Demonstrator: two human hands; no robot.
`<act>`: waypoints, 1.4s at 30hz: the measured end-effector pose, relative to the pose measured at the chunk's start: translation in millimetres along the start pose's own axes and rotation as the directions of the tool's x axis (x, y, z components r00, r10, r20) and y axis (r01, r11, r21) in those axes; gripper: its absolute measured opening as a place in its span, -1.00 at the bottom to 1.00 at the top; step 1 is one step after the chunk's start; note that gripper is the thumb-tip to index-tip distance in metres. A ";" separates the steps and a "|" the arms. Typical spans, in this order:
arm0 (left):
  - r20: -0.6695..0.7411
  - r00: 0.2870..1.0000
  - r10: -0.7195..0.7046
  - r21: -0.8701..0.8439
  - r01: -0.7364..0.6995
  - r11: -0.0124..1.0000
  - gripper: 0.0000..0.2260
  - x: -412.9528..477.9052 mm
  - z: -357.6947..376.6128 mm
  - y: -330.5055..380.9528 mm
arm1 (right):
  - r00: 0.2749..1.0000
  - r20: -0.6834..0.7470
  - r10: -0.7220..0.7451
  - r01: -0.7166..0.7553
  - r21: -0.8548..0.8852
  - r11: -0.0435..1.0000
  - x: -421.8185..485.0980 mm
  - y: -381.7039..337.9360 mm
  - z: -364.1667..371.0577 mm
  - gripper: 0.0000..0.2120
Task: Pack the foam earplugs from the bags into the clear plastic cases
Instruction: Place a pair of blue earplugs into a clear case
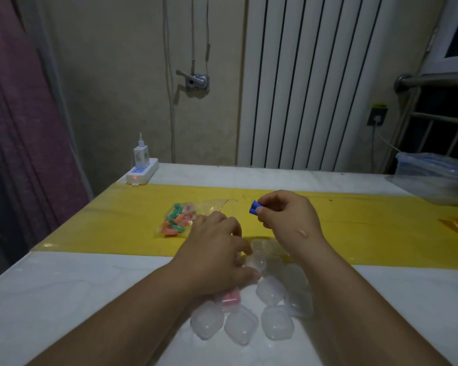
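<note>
One white glossy table [90,286], stone-look top, with one yellow shiny plastic sheet [368,233] laid across it as a band. Behind it is one white ribbed radiator [315,88], and at left one purple fabric curtain [19,128]. One translucent plastic bin [434,175] sits at the far right table edge. One white power strip [143,174] is at the far left corner, red light on, one white charger [141,155] plugged in. Two bare hands. The left hand [214,252] has its fingers curled around one clear case [257,261] at the sheet's near edge. The right hand [288,217] is raised over the yellow sheet, pinching blue foam earplugs [254,207] between thumb and fingers; looks like two, side by side, cylindrical. One clear zip bag [180,220] lies flat on the sheet just beyond the left hand, holding a jumble of green, orange and pink earplugs, too many to count. Clear plastic cases [276,322], rounded-square and smooth, are clustered on the white top under and between the forearms: at least eight, overlapping, exact count unclear. One case with pink earplugs [229,298] inside sits by the left wrist.
</note>
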State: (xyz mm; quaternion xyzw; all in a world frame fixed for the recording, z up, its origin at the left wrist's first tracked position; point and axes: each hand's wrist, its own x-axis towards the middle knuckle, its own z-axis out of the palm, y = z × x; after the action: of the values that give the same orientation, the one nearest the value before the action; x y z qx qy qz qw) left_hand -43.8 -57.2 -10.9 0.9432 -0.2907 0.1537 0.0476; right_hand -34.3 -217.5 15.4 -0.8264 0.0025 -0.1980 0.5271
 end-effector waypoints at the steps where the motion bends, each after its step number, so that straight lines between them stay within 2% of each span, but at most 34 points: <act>1: -0.003 1.000 0.011 -0.012 -0.011 1.000 -0.51 0.1 0.2 1.2 | 1.000 0.003 0.004 -0.004 0.004 1.000 0.0 0.4 0.4 -0.79; 3: -0.027 0.999 0.019 -0.083 -0.021 0.996 -0.56 0.8 1.4 0.6 | 1.000 -0.001 0.014 -0.014 0.015 1.000 0.3 1.2 0.0 -0.82; 5: -0.106 0.994 -0.011 -0.254 -0.016 0.967 -0.63 1.0 0.5 -3.1 | 0.999 -0.029 0.028 -0.026 0.044 0.999 1.2 1.3 -2.3 -0.87; 6: -0.146 0.987 -0.065 -0.381 0.004 0.925 -0.67 0.0 -1.2 -5.6 | 0.999 -0.037 0.039 -0.036 0.074 0.997 1.2 0.4 -4.2 -0.88; 9: -0.162 0.951 -0.263 -0.702 0.076 0.708 -0.70 -4.9 -9.0 -12.6 | 0.999 0.012 0.042 -0.043 0.149 0.988 -0.9 -5.0 -8.3 -0.86; 12: -0.154 0.928 -0.340 -0.829 0.067 0.556 -0.69 -7.8 -13.0 -24.9 | 0.995 0.101 0.018 -0.034 0.162 0.986 -6.5 -8.3 -3.7 -0.82; 15: -0.158 0.920 -0.359 -0.870 0.043 0.492 -0.68 -9.0 -12.8 -34.9 | 0.985 0.175 0.006 -0.033 0.151 0.988 -12.0 -9.0 3.5 -0.79; 19: -0.166 0.916 -0.364 -0.874 0.035 0.484 -0.65 -9.5 -12.2 -39.1 | 0.963 0.270 -0.004 -0.041 0.160 0.986 -18.9 -13.0 11.0 -0.82; 23: -0.147 0.915 -0.376 -0.844 0.083 0.531 -0.80 -8.2 -9.1 -40.3 | 0.961 0.277 -0.009 -0.037 0.160 0.986 -20.6 -14.7 12.6 -0.81; 30: -0.131 0.912 -0.388 -0.880 0.073 0.470 -0.92 -6.6 -12.7 -40.1 | 0.958 0.287 -0.003 -0.055 0.194 0.979 -24.1 -17.7 14.2 -0.86; 34: -0.100 0.936 -0.336 -0.922 0.040 0.386 -0.75 -6.5 -12.3 -42.0 | 0.955 0.295 0.001 -0.056 0.179 0.982 -25.2 -19.6 15.5 -0.87; 39: -0.077 0.945 -0.318 -0.963 0.012 0.270 -0.77 -7.0 -13.2 -41.0 | 0.961 0.275 0.003 -0.057 0.188 0.981 -24.8 -20.6 14.0 -0.82; 42: -0.075 0.942 -0.327 -0.955 0.026 0.295 -0.65 -7.2 -9.4 -42.2 | 0.959 0.283 0.013 -0.071 0.197 0.978 -24.6 -20.5 13.3 -0.85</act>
State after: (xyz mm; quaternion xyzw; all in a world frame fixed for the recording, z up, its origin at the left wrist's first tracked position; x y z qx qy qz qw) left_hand -28.1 -16.8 -4.2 0.7337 -0.2098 0.0687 0.6426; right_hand -56.8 -191.6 20.4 -0.7870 -0.0748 -0.0670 0.6087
